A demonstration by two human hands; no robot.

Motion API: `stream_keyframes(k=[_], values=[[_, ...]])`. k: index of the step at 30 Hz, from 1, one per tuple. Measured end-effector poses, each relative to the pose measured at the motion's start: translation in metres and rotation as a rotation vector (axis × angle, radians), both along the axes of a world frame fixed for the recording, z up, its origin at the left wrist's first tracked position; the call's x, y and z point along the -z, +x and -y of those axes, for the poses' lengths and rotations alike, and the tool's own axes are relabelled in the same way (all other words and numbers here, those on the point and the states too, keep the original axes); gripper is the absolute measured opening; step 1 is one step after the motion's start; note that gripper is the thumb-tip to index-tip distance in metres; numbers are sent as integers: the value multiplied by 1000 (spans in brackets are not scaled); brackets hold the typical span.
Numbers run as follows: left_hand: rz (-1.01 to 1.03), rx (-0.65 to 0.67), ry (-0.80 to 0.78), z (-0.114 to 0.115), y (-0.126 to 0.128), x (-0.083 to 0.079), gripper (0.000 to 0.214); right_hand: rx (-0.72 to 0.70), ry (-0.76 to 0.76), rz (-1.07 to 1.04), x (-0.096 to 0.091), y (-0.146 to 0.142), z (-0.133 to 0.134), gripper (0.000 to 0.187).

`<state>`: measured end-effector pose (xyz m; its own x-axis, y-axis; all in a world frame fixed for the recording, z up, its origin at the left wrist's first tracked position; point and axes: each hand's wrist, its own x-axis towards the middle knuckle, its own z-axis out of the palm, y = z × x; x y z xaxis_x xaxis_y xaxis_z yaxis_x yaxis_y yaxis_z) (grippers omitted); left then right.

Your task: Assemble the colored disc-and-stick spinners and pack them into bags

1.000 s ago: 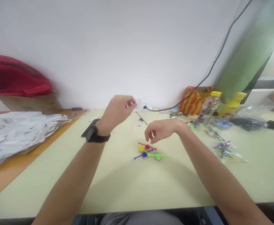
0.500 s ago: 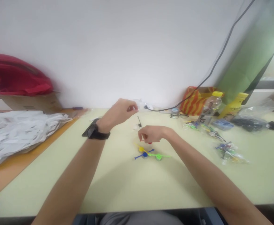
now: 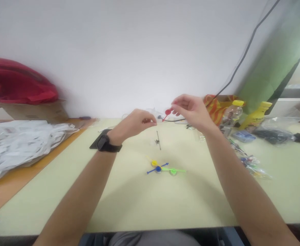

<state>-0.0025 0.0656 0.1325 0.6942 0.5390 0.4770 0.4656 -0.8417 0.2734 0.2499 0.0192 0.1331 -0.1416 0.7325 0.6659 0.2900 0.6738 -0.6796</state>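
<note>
My right hand (image 3: 191,109) is raised above the table and pinches a small red plastic piece (image 3: 166,113) with a round head and thin stem. My left hand (image 3: 137,122), a black watch on its wrist, is held close beside it with fingertips pinched on a small clear plastic bag (image 3: 153,113). Below them on the pale yellow table (image 3: 139,201) lie a yellow piece (image 3: 153,162), a blue piece (image 3: 158,168) and a green piece (image 3: 174,171), touching one another. A thin black stick (image 3: 158,140) lies just behind them.
White plastic bags (image 3: 19,143) are heaped at the left, with a red bag (image 3: 19,83) on a cardboard box behind. At the right stand bottles (image 3: 232,114), an orange striped bag (image 3: 214,107), glasses, small packets of coloured pieces (image 3: 249,164) and a green paper roll. A black cable hangs down the wall.
My right hand picked the red piece off the table and lifted it up to the left hand's height. The left hand stayed nearly still with the clear bag.
</note>
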Motion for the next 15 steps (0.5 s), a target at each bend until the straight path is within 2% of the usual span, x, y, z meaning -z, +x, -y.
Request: stream_keyframes(k=[5,11,15], values=[[-13,49,22,7,6,-1,19,24,49,184,10,-15,-12,21],[13,44,29,11,8,-3,20,42,115,337,21,-20,-19,21],[26,25,33,9,6,-4,20,114,40,324,25,-14,-21,28]])
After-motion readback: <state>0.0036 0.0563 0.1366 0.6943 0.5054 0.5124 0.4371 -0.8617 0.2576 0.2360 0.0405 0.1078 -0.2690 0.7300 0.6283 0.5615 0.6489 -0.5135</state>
